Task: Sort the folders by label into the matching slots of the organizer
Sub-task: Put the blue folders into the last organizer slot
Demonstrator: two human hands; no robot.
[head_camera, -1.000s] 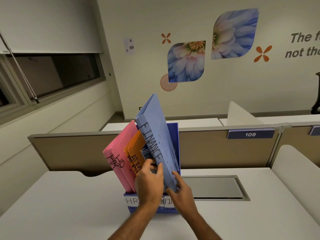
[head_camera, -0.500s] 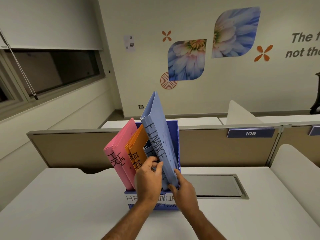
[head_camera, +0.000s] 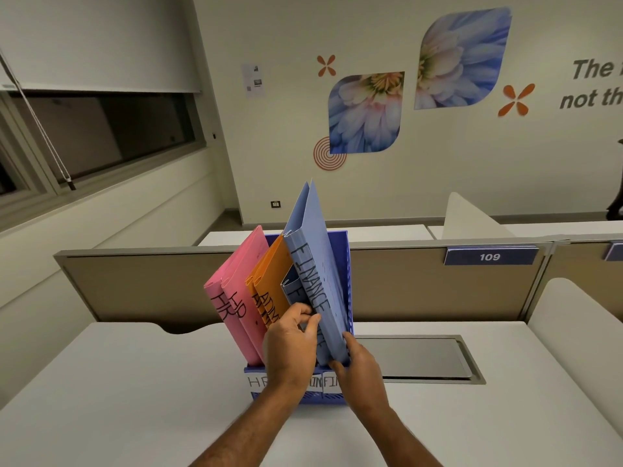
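Both hands are on the blue folder (head_camera: pixel 315 264): the left hand (head_camera: pixel 290 345) pinches its front edge and the right hand (head_camera: pixel 359 364) grips its bottom corner. It stands tilted, lower end in the organizer's (head_camera: pixel 349 291) right slot. At nine o'clock sit the orange folders (head_camera: pixel 274 281), then the pink folders (head_camera: pixel 242 281).

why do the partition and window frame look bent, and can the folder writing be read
Head view: the wide-angle lens bows straight edges, so the partition and window frame curve toward the borders; light is dim and even, no glare; FINANCE on the blue folder and HR on the pink folders are sharp; the slot labels are partly hidden by the left hand and right hand.
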